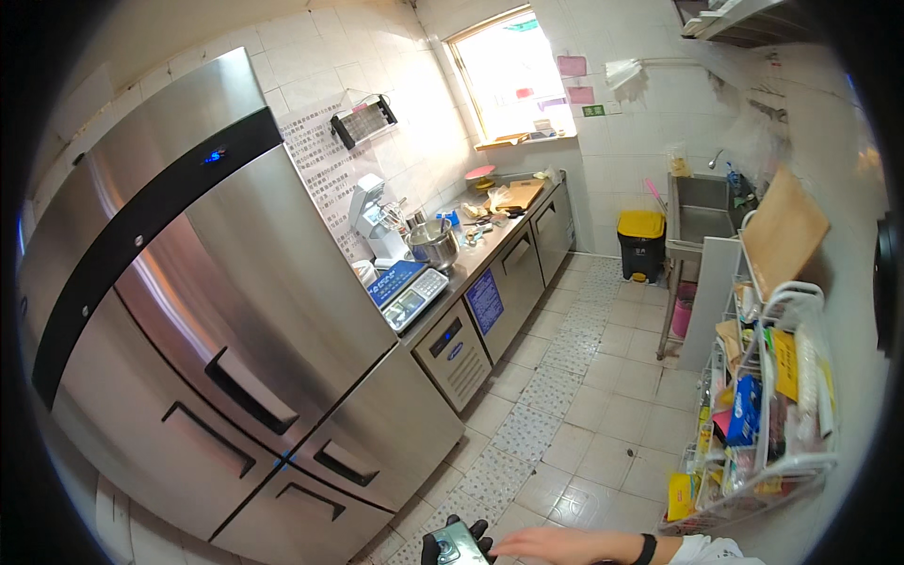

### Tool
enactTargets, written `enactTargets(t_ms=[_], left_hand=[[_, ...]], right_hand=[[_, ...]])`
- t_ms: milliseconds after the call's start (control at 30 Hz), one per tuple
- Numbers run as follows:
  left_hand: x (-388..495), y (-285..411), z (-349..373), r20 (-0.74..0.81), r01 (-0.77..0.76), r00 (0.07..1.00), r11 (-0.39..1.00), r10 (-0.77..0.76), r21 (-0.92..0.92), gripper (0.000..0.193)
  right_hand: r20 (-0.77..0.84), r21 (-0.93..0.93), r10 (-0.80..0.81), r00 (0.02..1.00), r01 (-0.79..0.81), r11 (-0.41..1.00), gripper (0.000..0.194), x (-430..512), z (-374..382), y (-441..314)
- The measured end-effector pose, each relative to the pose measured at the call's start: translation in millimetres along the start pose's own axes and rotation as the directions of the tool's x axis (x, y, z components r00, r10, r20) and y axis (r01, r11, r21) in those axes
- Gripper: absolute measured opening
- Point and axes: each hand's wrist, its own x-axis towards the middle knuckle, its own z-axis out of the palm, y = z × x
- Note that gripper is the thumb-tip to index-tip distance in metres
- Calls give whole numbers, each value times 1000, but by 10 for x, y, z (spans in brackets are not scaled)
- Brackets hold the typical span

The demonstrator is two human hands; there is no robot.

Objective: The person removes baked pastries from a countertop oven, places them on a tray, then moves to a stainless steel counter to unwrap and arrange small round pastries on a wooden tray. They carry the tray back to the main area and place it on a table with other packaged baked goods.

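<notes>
At the bottom edge, black-gloved fingers, seemingly of my left hand, wrap around a pale green, glossy phone. The phone's back is up, and a camera lens shows near its left side. From the right comes my bare right hand, with a black band at the wrist and a white sleeve. Its fingers stretch towards the phone's right edge, and nothing shows in its grasp. Whether the fingertips touch the phone is unclear. The frame cuts off the lower parts of both hands.
A steel refrigerator fills the left. Beyond it, a counter carries a scale, a stand mixer and a steel bowl. A yellow-lidded bin stands beside a sink. At right is a loaded rack.
</notes>
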Motion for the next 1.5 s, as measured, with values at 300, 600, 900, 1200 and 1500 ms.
enactTargets(t_ms=[300,600,900,1200,1500], left_hand=[[2227,415,34,-189,-140,976,976,108,-167,61],[5478,781,1060,42,166,986,962,-161,-215,54],[8110,625,1615,248,338,923,929,-295,-153,62],[9640,708,2126,-55,-35,998,992,28,-125,62],[11284,846,2004,-202,-274,953,931,228,-241,53]], right_hand=[[-358,-20,404,842,-440,898,25,31,-1678,1906],[-758,18,504,415,-759,651,18,197,-3409,3061],[-750,509,659,-59,-688,518,31,-341,-4653,4979],[-729,165,546,414,-667,726,27,1081,-7820,7200],[-583,396,622,522,-486,779,36,2155,-8856,9361]])
